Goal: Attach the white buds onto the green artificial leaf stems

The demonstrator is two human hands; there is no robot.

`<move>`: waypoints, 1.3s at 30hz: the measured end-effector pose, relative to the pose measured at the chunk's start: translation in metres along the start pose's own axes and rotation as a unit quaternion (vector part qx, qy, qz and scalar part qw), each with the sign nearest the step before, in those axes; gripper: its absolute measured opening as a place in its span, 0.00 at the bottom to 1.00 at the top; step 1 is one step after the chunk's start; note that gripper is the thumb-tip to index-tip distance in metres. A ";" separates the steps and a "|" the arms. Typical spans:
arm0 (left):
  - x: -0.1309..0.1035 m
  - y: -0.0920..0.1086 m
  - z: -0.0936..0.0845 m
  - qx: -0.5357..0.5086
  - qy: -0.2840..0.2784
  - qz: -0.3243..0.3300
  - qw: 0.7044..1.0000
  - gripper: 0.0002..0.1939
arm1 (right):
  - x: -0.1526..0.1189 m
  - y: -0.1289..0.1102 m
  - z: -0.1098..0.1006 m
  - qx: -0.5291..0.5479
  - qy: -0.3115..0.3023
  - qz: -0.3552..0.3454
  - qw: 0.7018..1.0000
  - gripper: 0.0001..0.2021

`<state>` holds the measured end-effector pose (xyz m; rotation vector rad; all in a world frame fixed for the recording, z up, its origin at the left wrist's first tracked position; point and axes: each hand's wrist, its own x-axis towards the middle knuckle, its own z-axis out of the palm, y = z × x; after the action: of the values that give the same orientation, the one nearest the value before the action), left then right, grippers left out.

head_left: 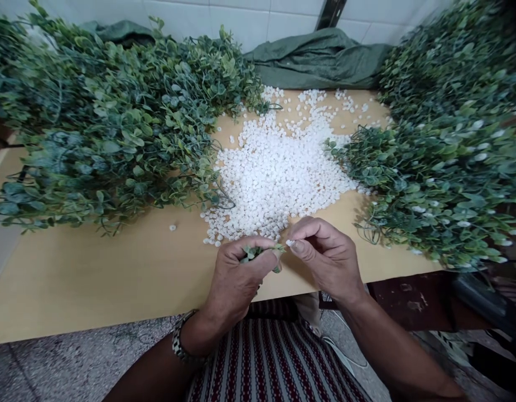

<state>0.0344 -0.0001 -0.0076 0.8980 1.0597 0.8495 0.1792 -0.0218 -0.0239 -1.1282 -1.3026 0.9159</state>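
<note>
My left hand (241, 276) is closed around a small green plastic sprig (252, 253), whose tip pokes out between thumb and forefinger toward the right. Thumb and forefinger of my right hand (327, 257) pinch a small white piece (289, 243) just beside that tip; whether the two touch I cannot tell. Beyond my hands a wide heap of small white pieces (278, 173) spreads over the wooden table (115, 279).
Leafy green bunches (128, 117) cover the table's back left. More bunches, some with white tips (445, 190), lie at the right. Green cloth (320, 56) lies along the tiled wall. One loose white piece (173, 227) sits at the left.
</note>
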 end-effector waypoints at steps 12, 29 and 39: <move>0.001 0.000 0.007 -0.015 0.027 0.047 0.998 0.05 | -0.008 0.012 0.009 0.114 0.034 0.055 0.991 0.06; 0.003 -0.001 0.010 0.016 0.053 0.085 0.995 0.05 | -0.013 0.020 0.017 0.140 0.071 0.059 0.986 0.02; 0.002 -0.004 0.012 0.045 0.071 0.166 0.983 0.06 | -0.015 0.008 0.022 -0.031 0.122 -0.080 0.989 0.04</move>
<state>0.0468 -0.0014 -0.0089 1.1239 1.0940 1.1632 0.1570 -0.0317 -0.0370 -1.1276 -1.2076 0.6026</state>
